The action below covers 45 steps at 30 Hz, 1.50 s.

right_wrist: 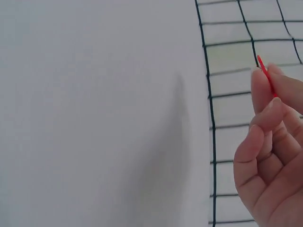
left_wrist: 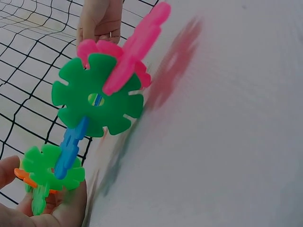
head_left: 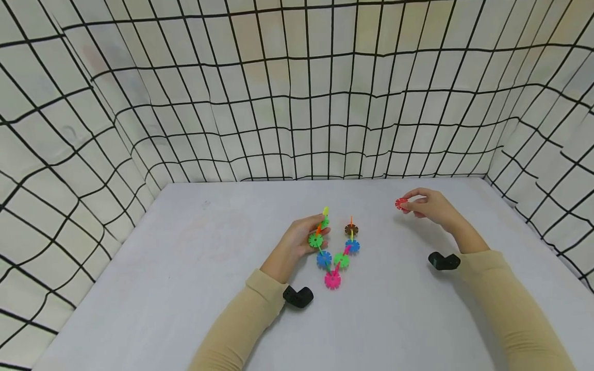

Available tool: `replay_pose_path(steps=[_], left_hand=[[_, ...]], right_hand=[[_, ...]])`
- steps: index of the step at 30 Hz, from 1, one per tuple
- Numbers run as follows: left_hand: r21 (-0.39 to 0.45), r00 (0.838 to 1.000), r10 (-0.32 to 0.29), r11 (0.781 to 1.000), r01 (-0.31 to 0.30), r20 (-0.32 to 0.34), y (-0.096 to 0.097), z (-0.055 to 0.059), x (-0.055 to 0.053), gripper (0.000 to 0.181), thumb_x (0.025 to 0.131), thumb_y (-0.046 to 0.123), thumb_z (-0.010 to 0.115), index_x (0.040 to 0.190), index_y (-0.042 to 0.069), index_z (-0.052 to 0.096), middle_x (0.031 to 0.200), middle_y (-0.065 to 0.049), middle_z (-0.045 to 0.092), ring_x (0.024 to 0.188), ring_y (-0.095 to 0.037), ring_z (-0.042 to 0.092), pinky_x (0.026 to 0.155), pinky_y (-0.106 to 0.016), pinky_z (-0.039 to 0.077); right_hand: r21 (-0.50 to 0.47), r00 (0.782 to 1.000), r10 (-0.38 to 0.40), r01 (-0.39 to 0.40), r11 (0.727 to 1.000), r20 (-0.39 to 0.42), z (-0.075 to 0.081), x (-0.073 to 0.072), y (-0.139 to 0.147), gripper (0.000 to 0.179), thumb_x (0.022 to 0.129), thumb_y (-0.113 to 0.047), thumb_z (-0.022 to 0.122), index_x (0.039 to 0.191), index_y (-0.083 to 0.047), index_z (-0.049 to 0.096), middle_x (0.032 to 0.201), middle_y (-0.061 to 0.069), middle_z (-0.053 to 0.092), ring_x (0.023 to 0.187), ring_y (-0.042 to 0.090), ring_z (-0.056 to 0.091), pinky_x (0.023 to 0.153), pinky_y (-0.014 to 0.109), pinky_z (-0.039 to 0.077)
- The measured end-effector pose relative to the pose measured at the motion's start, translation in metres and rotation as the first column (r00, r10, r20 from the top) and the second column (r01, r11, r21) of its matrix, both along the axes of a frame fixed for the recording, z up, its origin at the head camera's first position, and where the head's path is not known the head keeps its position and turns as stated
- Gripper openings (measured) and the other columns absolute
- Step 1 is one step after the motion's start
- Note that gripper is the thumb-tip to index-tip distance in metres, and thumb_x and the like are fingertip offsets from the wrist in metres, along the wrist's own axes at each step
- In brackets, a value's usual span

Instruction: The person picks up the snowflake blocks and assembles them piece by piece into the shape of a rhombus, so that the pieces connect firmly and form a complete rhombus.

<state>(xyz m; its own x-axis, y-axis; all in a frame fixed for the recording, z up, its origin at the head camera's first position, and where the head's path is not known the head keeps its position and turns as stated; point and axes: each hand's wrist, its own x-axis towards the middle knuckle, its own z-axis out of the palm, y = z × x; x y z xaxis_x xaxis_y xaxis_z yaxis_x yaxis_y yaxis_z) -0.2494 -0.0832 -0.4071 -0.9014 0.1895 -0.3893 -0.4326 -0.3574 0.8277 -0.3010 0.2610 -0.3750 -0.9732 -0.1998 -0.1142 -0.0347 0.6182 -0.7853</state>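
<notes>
My left hand (head_left: 295,238) grips one arm of a V-shaped chain of notched plastic discs slotted into each other. A pink disc (head_left: 332,280) forms the bottom of the V, closest to me. The gripped arm runs up through a blue disc (head_left: 324,259) and a green disc (head_left: 315,240) to a yellow one (head_left: 326,211). On the other arm, a brown disc (head_left: 351,230) comes near the top, with an orange piece above it. Off to the right, my right hand (head_left: 431,208) pinches a single red disc (right_wrist: 265,74) between thumb and fingers, apart from the chain.
A white table (head_left: 185,288) lies under both hands. Black netting (head_left: 329,103) over white walls encloses its back and sides. Each wrist carries a small black camera, one by the left cuff (head_left: 298,297) and another by the right (head_left: 444,261).
</notes>
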Motion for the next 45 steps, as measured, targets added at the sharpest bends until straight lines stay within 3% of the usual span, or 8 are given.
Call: replay_pose_path(steps=[9, 20, 32, 45], left_hand=[[-0.004, 0.999, 0.025, 1.000, -0.025, 0.020, -0.001, 0.001, 0.000, 0.020, 0.104, 0.018, 0.062, 0.118, 0.004, 0.062, 0.102, -0.008, 0.060, 0.075, -0.013, 0.064, 0.058, -0.031, 0.055], [0.000, 1.000, 0.021, 1.000, -0.021, 0.020, -0.001, 0.000, -0.001, 0.016, 0.104, 0.020, 0.063, 0.111, 0.005, 0.062, 0.103, -0.009, 0.060, 0.075, -0.014, 0.064, 0.059, -0.031, 0.055], [-0.002, 0.999, 0.014, 1.000, -0.014, 0.038, 0.000, 0.000, -0.001, 0.020, 0.104, 0.024, 0.062, 0.112, 0.006, 0.060, 0.105, -0.010, 0.059, 0.076, -0.014, 0.064, 0.058, -0.030, 0.053], [-0.009, 0.998, 0.007, 1.000, -0.006, 0.055, 0.000, 0.002, 0.000, 0.020, 0.105, 0.027, 0.062, 0.111, 0.008, 0.060, 0.106, -0.010, 0.060, 0.076, -0.015, 0.062, 0.059, -0.030, 0.052]], right_hand=[[-0.168, 0.999, -0.031, 0.025, 0.985, -0.031, 0.007, 0.001, -0.047, 0.042, 0.102, -0.027, 0.067, 0.133, 0.000, 0.057, 0.093, 0.001, 0.075, 0.086, 0.024, 0.058, 0.082, 0.027, 0.052], [-0.297, 0.999, -0.013, 0.002, 0.955, -0.035, 0.004, -0.004, -0.099, 0.042, 0.101, -0.025, 0.068, 0.132, 0.002, 0.057, 0.089, -0.001, 0.075, 0.081, 0.022, 0.058, 0.083, 0.030, 0.052], [-0.321, 0.997, 0.060, -0.069, 0.945, -0.038, -0.008, -0.007, -0.138, 0.034, 0.103, -0.021, 0.065, 0.128, 0.003, 0.060, 0.087, 0.002, 0.076, 0.072, 0.017, 0.054, 0.079, 0.029, 0.050], [-0.299, 0.998, 0.066, -0.069, 0.952, -0.023, -0.013, -0.008, -0.155, 0.031, 0.102, -0.021, 0.066, 0.125, -0.001, 0.063, 0.087, 0.005, 0.076, 0.069, 0.015, 0.053, 0.073, 0.033, 0.044]])
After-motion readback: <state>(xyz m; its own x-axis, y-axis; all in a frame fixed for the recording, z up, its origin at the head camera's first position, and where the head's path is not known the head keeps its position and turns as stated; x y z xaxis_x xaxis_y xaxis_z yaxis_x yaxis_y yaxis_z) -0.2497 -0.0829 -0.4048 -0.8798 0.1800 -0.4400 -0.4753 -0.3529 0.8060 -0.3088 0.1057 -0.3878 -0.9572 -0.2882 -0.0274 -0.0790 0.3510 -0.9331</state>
